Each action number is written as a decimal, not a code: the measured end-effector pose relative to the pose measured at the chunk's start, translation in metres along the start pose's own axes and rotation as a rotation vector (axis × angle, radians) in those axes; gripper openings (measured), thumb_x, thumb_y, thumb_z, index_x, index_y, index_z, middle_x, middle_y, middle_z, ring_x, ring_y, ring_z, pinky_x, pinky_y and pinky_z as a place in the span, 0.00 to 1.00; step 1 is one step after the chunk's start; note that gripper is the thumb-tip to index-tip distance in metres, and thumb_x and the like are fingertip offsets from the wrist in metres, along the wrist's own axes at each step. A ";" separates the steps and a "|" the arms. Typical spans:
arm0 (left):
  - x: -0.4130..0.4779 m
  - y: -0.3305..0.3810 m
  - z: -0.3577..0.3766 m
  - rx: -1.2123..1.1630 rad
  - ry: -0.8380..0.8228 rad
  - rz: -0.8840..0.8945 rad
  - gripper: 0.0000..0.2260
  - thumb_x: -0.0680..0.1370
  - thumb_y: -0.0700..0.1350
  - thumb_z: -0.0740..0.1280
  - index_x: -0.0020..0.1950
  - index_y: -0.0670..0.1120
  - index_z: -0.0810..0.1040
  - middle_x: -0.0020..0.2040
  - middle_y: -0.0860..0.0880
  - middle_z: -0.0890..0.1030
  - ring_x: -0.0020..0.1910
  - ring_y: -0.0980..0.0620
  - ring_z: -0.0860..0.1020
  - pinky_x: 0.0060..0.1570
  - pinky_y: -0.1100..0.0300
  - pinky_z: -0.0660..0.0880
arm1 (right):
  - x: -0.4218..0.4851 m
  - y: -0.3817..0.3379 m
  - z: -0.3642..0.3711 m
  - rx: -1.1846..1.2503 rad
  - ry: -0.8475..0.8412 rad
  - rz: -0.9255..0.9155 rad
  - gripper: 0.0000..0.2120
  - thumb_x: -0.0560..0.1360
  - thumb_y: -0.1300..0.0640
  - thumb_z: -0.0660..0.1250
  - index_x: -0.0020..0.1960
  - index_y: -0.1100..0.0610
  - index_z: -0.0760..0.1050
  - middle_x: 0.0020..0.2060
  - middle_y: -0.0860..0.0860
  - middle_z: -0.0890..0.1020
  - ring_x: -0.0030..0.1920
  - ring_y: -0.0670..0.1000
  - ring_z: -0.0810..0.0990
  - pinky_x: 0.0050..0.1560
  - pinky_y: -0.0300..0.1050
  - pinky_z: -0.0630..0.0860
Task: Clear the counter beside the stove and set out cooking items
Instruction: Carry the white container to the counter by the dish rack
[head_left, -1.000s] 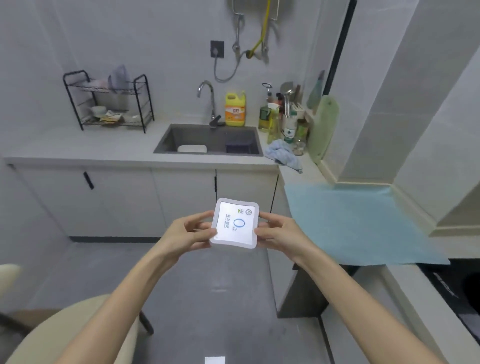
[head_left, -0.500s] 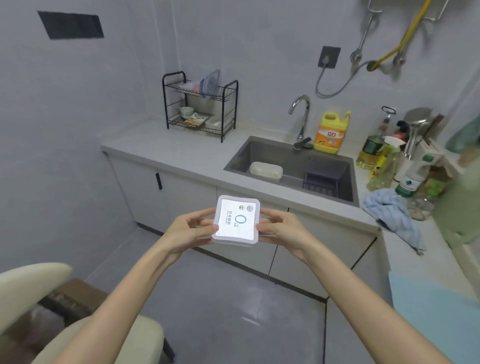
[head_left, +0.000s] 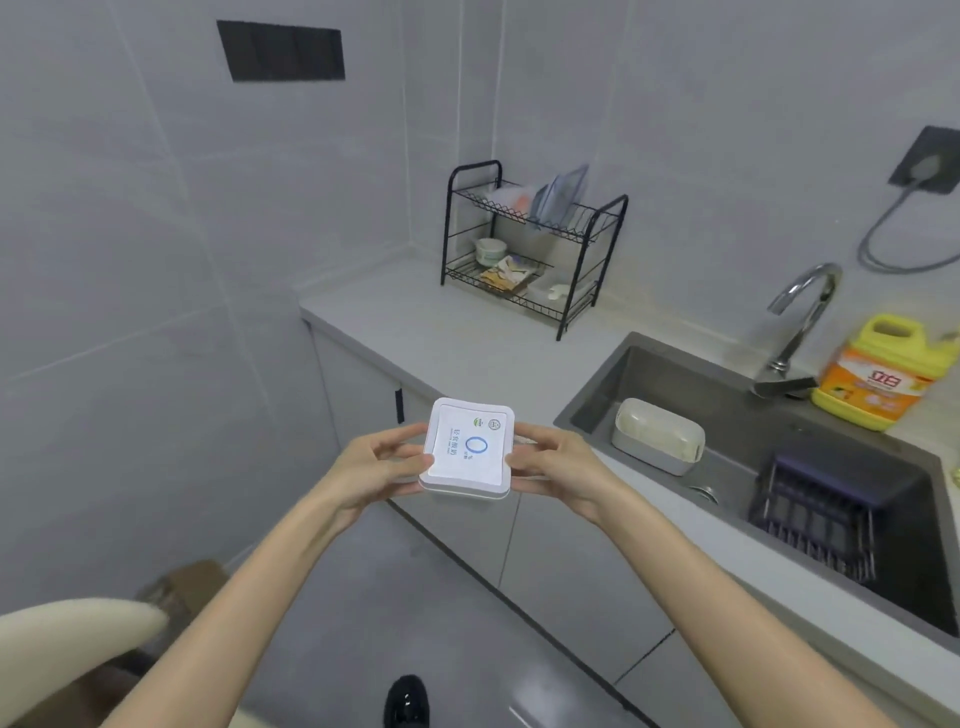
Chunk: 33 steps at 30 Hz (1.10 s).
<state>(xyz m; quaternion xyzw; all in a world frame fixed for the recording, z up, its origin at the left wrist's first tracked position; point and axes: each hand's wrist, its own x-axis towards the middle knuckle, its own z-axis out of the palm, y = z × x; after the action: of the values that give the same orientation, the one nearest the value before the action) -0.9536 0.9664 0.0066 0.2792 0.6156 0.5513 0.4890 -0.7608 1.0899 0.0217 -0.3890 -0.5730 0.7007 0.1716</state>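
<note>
Both forearms extend to frame centre. The left hand (head_left: 382, 465) and right hand (head_left: 553, 467) pinch the square white lidded plastic container (head_left: 466, 451) by opposite edges, each grip clamped, lid facing up and level.

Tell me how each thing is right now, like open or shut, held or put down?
Box: shut, held between both hands.
Left hand: grips the box's left edge.
Right hand: grips its right edge.
Tap: no water running.
Tub: lying in the sink.
Jug: upright beside the tap.
Rack: standing, both shelves loaded.
</note>
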 end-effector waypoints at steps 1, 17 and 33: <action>0.024 0.003 -0.012 -0.004 0.003 -0.009 0.22 0.74 0.34 0.70 0.67 0.44 0.74 0.53 0.43 0.84 0.44 0.51 0.83 0.43 0.61 0.80 | 0.027 -0.005 0.003 0.004 -0.007 0.010 0.21 0.74 0.71 0.64 0.64 0.57 0.75 0.49 0.54 0.84 0.45 0.52 0.83 0.45 0.42 0.82; 0.332 0.068 -0.129 0.035 0.065 -0.123 0.21 0.74 0.33 0.69 0.66 0.41 0.74 0.52 0.48 0.82 0.47 0.53 0.81 0.42 0.63 0.81 | 0.352 -0.080 0.020 0.103 0.032 0.171 0.22 0.74 0.70 0.64 0.67 0.58 0.73 0.48 0.57 0.83 0.47 0.56 0.81 0.46 0.51 0.82; 0.569 0.095 -0.214 -0.019 0.083 -0.220 0.18 0.76 0.29 0.60 0.64 0.40 0.76 0.57 0.47 0.81 0.55 0.50 0.78 0.50 0.59 0.78 | 0.611 -0.114 0.033 0.286 0.020 0.342 0.28 0.74 0.75 0.61 0.72 0.58 0.66 0.36 0.52 0.82 0.32 0.48 0.81 0.51 0.57 0.78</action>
<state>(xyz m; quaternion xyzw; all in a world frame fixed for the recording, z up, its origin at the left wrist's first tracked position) -1.3751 1.4039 -0.0890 0.1821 0.6569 0.5113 0.5234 -1.1990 1.5198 -0.0836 -0.4593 -0.3916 0.7898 0.1093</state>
